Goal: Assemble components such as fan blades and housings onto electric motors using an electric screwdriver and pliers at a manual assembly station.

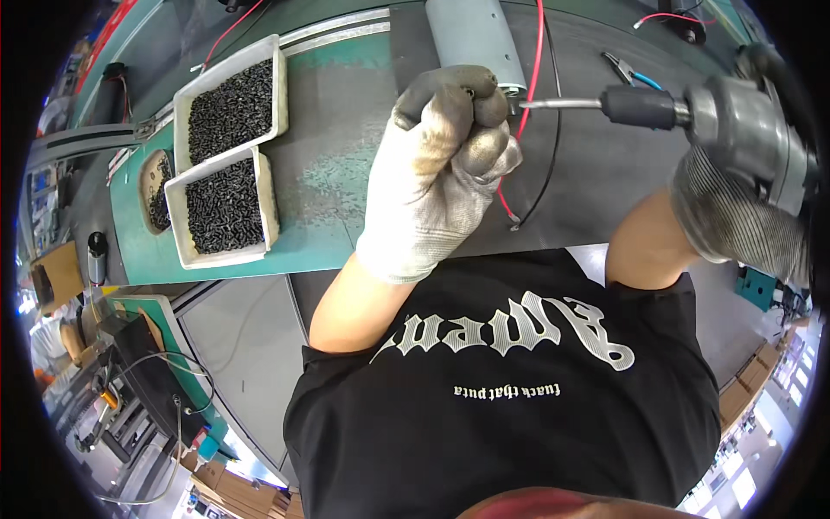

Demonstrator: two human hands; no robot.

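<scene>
While the left hand (445, 164) pinches a small part, fist closed, against the grey motor (477, 39) on the dark belt — keep it steady | right hand (735, 208) wraps the power screwdriver (683, 108) | bit lies horizontal, tip leftward — drive it square.

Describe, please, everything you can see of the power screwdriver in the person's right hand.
The power screwdriver is a grey, metallic-looking tool with a round body, a black collar and a long thin steel bit. It lies almost level, pointing left. The gloved right hand grips its body near the picture's right edge, where part of it is cut off. The bit's tip meets the end of the grey cylindrical motor, right beside the gloved left hand, above the dark mat.
</scene>
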